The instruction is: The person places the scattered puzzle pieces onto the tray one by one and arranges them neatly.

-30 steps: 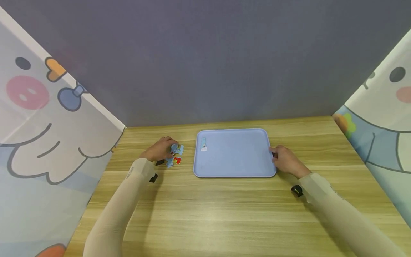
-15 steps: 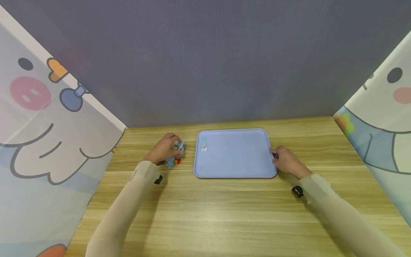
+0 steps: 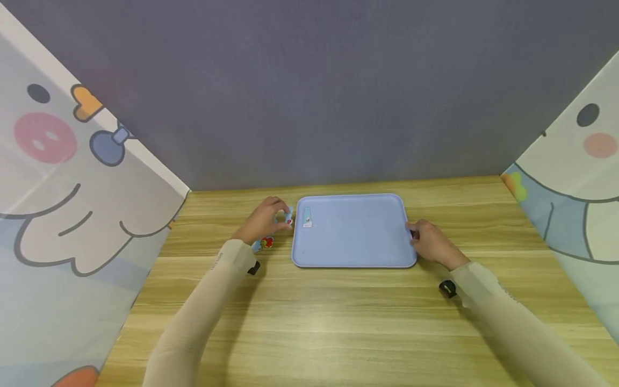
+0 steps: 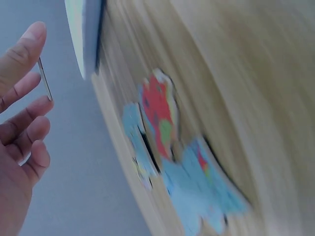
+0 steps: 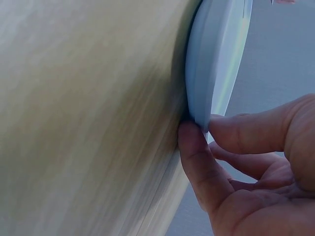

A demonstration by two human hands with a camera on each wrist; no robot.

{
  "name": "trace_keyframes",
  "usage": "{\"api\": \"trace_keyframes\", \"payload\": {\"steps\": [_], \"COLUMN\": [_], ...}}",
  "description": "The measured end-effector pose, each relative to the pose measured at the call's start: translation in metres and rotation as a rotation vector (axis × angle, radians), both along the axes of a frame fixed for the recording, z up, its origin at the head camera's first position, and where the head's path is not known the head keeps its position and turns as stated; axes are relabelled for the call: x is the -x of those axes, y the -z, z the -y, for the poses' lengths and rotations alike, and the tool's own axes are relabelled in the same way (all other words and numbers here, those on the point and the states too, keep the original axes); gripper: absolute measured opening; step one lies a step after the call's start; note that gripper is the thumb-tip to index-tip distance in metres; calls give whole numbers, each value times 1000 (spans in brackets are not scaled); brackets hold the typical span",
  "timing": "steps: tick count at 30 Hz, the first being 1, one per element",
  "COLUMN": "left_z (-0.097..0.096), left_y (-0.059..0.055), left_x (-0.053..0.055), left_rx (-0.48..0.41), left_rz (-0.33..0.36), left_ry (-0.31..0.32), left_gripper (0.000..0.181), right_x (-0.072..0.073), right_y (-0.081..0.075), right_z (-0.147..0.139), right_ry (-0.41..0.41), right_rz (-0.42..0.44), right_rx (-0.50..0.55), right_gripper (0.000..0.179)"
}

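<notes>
My left hand (image 3: 265, 219) pinches a light-blue jigsaw puzzle piece (image 3: 288, 215) between thumb and fingers, just left of the tray's left rim. In the left wrist view that piece shows edge-on as a thin strip (image 4: 45, 79). My right hand (image 3: 430, 243) grips the right rim of the blue tray (image 3: 358, 231), thumb above and a finger under the edge, as the right wrist view shows. One light-blue puzzle piece (image 3: 307, 216) lies inside the tray, near its upper left corner. Several loose pieces, including a red one (image 4: 158, 110), lie on the table beneath my left hand.
The wood-grain table (image 3: 329, 322) runs up to a grey back wall (image 3: 309, 97). Cartoon-printed panels stand at the left (image 3: 63, 177) and right (image 3: 580, 193).
My left hand has lifted a puzzle piece from the loose group and carried it right, up to the tray's left side. The right hand and tray stay in place.
</notes>
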State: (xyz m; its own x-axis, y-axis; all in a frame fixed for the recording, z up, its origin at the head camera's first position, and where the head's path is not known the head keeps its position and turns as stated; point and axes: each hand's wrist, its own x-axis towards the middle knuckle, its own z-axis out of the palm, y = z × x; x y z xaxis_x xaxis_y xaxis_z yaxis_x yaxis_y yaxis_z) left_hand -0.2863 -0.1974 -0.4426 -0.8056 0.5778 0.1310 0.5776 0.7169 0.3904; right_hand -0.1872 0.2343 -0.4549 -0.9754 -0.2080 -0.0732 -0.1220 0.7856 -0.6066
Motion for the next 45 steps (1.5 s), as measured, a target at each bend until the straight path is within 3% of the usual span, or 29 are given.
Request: {"api": "trace_keyframes", "payload": {"steps": [9, 20, 30, 35, 45], "left_z": [-26, -59, -89, -93, -91], "left_y": [5, 7, 7, 8, 1], "left_x": [7, 7, 12, 13, 11], "left_rx": [30, 137, 294, 309, 320], "left_rz": [-56, 3, 25, 51, 73], "left_ry": [16, 47, -8, -35, -2], "left_gripper": [38, 36, 38, 36, 34], "right_x": [0, 1, 2, 2, 1], "right_y": [1, 0, 1, 0, 1], "right_z": [1, 2, 1, 2, 1], "right_ry": [-1, 4, 1, -1, -7], "right_rz": [1, -5, 3, -5, -13], "right_rx": [-21, -21, -20, -19, -22], "right_gripper": [46, 45, 46, 46, 46]}}
